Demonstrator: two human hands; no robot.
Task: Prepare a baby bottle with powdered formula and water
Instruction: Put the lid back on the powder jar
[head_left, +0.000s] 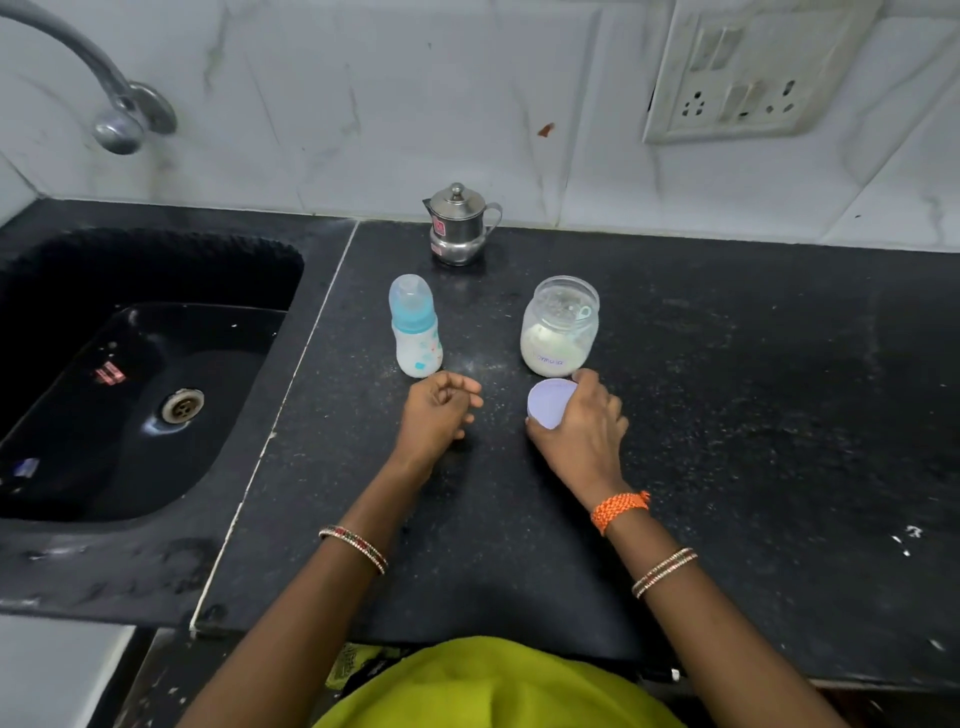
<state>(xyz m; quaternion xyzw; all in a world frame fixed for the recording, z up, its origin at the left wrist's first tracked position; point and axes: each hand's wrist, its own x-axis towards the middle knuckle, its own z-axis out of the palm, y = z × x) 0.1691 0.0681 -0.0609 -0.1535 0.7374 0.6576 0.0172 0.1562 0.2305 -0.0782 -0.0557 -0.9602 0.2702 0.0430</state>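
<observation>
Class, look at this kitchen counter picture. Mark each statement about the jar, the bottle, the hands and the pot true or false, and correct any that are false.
1. The formula jar stands open, with no lid on it. True.
2. The right hand holds the jar's lid. True.
3. The baby bottle lies on its side in the sink. False: it stands upright on the counter, its cap on.
4. The left hand grips the baby bottle. False: it holds nothing, fingers curled, just in front of the bottle.
5. The steel pot stands behind the bottle and jar, near the wall. True.
</observation>
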